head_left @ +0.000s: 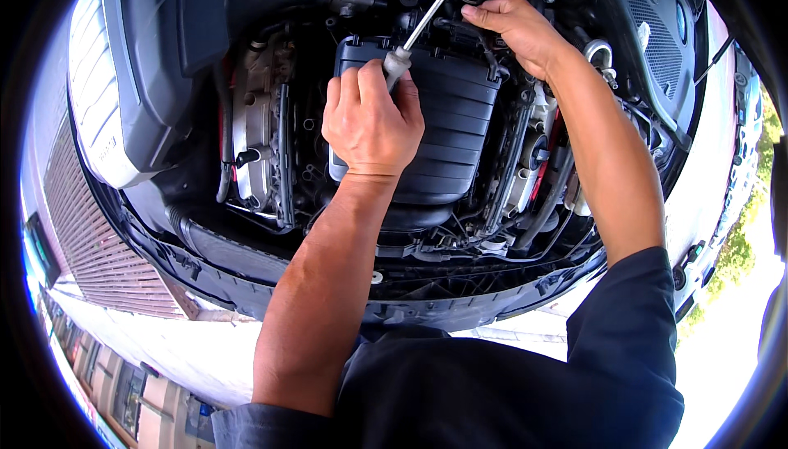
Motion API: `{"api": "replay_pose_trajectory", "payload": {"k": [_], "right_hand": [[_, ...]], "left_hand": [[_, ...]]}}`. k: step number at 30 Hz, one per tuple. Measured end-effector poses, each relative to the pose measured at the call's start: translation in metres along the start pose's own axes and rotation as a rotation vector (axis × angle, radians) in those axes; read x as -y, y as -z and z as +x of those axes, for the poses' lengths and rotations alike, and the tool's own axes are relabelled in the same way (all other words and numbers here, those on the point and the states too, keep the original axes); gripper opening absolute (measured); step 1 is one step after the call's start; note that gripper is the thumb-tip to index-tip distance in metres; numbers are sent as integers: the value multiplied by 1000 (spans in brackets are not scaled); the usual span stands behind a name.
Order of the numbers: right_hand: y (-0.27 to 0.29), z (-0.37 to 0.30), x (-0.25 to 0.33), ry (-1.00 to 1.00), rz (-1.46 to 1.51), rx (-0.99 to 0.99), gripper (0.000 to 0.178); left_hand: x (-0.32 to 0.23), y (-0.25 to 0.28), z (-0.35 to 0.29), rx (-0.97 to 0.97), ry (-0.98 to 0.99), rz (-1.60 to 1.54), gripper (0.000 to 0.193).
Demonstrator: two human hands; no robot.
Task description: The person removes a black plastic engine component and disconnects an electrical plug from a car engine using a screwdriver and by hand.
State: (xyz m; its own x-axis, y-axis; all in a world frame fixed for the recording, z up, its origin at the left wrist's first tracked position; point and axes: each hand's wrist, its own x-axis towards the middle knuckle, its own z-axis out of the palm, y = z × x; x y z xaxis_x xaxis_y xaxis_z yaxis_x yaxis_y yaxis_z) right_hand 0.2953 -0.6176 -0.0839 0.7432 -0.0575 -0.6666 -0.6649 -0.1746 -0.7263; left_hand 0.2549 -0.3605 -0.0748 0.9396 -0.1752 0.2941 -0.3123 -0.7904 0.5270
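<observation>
My left hand (372, 121) is closed round the pale, translucent handle of a flathead screwdriver (432, 12). Its bare metal blade slants up and to the right, the flat tip standing over dark hoses and fittings at the far side of the engine bay. Beneath this hand lies the black ribbed intake manifold (451, 129). My right hand (523, 36) reaches in behind the manifold's far right corner, thumb and forefinger brought together beside the dark fittings. Its other fingers are hidden, and whatever they grip cannot be made out.
Metal engine parts with red edges flank the manifold, on the left (250, 125) and right (525, 166). A grey and black engine cover (107, 88) rests at the far left. The car's front edge (435, 305) curves close to my body. A vented cowl panel (657, 38) lies far right.
</observation>
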Motion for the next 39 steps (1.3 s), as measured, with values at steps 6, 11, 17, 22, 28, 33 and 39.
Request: {"api": "replay_pose_trajectory", "payload": {"k": [6, 11, 17, 22, 28, 33, 39], "right_hand": [[6, -7, -17, 44, 115, -68, 47], [-6, -9, -29, 108, 303, -94, 34], [-23, -18, -24, 77, 444, -185, 29], [-16, -10, -33, 154, 356, -193, 28], [-19, -26, -17, 96, 643, -171, 26], [-10, -20, -24, 235, 381, -180, 25], [-6, -32, -3, 315, -59, -192, 30]], "left_hand": [[0, -4, 1, -1, -19, -25, 21], [2, -6, 5, 28, 2, -68, 24], [5, -8, 5, 5, -5, -82, 24], [2, -7, 5, 21, 1, -100, 25], [4, -5, 5, 44, 37, -87, 24], [3, -8, 5, 14, 11, -106, 24], [3, -7, 6, -4, -7, -92, 22]]}}
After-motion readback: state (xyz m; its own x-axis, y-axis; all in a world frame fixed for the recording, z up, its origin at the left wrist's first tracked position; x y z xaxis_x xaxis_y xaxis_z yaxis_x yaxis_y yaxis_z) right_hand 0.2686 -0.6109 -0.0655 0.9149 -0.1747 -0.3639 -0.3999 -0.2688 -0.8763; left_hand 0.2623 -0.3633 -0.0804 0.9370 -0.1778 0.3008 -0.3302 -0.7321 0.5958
